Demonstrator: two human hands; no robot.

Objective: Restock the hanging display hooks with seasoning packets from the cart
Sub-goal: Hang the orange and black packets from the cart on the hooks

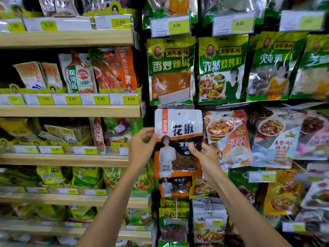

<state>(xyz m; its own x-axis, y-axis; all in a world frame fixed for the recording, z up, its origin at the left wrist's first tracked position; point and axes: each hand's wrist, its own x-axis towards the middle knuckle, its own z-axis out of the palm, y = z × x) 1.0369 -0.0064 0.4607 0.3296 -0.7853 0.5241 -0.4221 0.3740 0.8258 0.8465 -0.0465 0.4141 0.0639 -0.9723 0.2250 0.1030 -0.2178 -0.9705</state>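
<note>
Left hand (142,145) pinches the Sichuan pepper packet (178,142) at its left edge; right hand (204,154) pinches the right edge. Packet upright between both hands, just below the green chili seasoning packet (170,68), before the hanging display.

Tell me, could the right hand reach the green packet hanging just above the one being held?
Probably yes: the green packet hangs at the front, nothing before it. But the right hand pinches the white packet and must let go first.
</note>
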